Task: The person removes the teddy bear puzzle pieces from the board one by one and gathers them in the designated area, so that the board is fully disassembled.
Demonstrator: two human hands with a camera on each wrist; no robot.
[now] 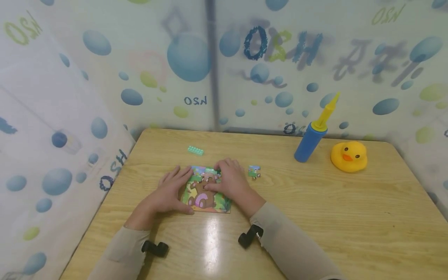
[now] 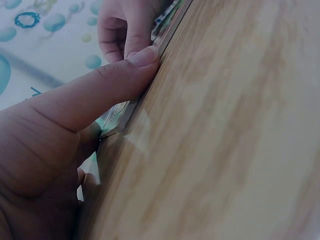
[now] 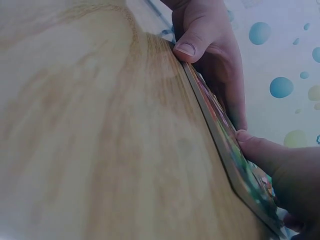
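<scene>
A jigsaw puzzle (image 1: 203, 194) with a brown bear picture lies flat on the wooden table between both hands. My left hand (image 1: 170, 190) frames its left side: the fingers are stretched toward the far left corner, and the thumb touches the near edge. Over the puzzle's right side rests my right hand (image 1: 232, 181), its thumb on the bear picture and its other fingers by the far right corner. That corner is hidden under the hand. The right wrist view shows the puzzle's thin edge (image 3: 215, 135) low against the table. A loose puzzle piece (image 1: 254, 171) lies just right of the right hand.
Behind the puzzle sits a mint-green toy building brick (image 1: 195, 150). Toward the back right stand a blue hand pump (image 1: 309, 142) with a yellow nozzle and a yellow rubber duck (image 1: 349, 156). A bubble-patterned curtain (image 1: 245, 97) borders the table's back and left.
</scene>
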